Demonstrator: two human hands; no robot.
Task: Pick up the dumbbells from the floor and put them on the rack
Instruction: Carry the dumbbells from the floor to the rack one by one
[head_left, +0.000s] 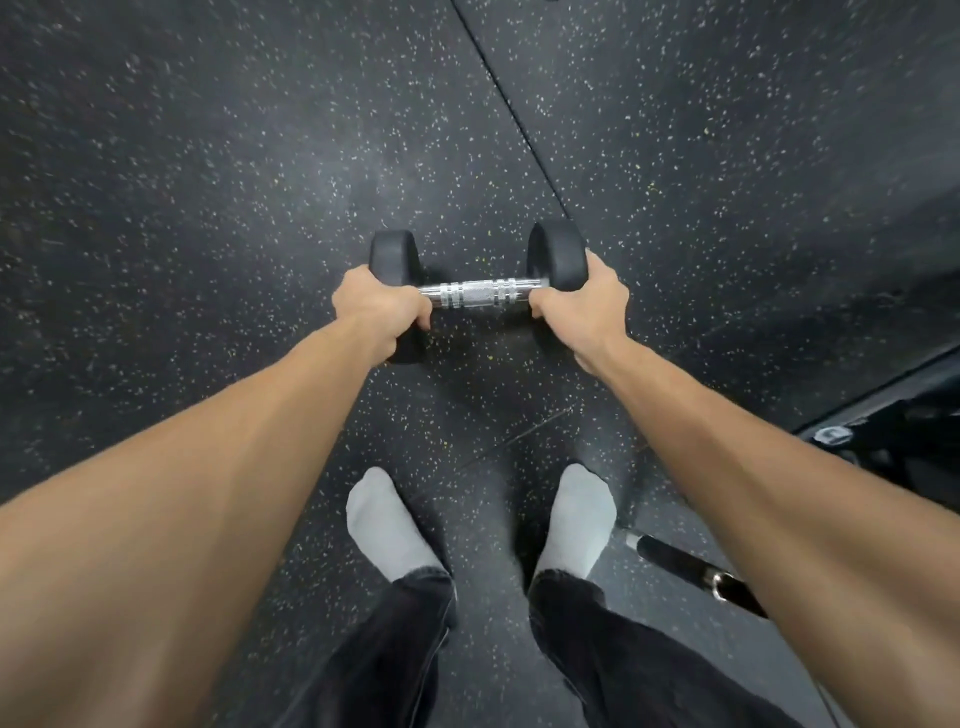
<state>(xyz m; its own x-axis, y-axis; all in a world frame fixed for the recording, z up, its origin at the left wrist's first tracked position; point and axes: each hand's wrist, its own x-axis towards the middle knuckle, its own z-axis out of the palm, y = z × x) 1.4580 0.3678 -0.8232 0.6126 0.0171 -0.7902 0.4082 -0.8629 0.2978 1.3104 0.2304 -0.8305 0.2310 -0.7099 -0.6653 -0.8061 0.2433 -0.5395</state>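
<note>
One black dumbbell (475, 293) with a knurled chrome handle lies crosswise in front of my feet, over the speckled rubber floor. My left hand (376, 306) grips its left head, fingers curled round the inner edge beside the handle. My right hand (579, 306) grips the right head the same way, thumb over the outer face. The chrome handle shows bare between the two hands. I cannot tell whether the dumbbell touches the floor or is lifted. No rack shows clearly.
My two feet in grey socks (387, 525) stand just behind the dumbbell. A black bar with a chrome collar (696, 571) lies on the floor to the right of my right foot. Dark equipment (883, 431) sits at the right edge. A floor seam (519, 114) runs diagonally ahead.
</note>
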